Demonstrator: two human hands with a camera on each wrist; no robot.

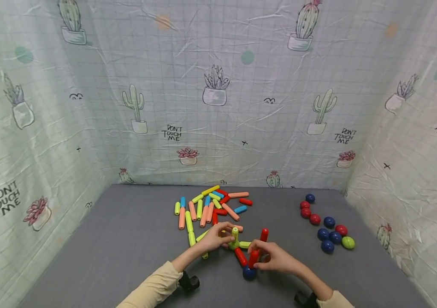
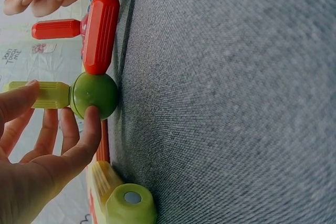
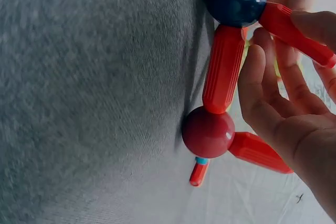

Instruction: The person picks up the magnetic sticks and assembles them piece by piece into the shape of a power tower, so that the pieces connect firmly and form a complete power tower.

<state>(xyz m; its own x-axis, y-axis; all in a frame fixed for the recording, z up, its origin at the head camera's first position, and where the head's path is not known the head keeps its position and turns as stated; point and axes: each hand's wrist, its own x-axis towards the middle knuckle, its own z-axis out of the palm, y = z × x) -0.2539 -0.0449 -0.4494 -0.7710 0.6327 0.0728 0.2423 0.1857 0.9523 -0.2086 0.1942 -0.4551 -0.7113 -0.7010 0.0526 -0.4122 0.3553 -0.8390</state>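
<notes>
On the grey surface stands a frame of magnetic rods and balls. My left hand [image 1: 214,237] holds the upright yellow-green rod [image 2: 55,95], one fingertip touching the green ball [image 2: 94,93] under it. From that ball a red rod lying flat [image 2: 101,32] runs to a blue ball [image 1: 249,273]. My right hand [image 1: 278,258] pinches the upright red rod [image 1: 254,259] on the blue ball. Another flat red rod [image 3: 224,69] links the blue ball to a red ball [image 3: 208,132], which bears a second upright red rod [image 1: 264,234]. A yellow-green rod [image 1: 244,245] extends from the green ball.
Behind my left hand lie many loose rods, among them salmon rods [image 1: 181,218], blue rods [image 1: 240,209] and yellow-green rods [image 1: 188,222]. Loose balls, blue [image 1: 327,247], red [image 1: 315,219] and one green [image 1: 348,242], sit at the right. A patterned curtain [image 1: 218,141] encloses the table.
</notes>
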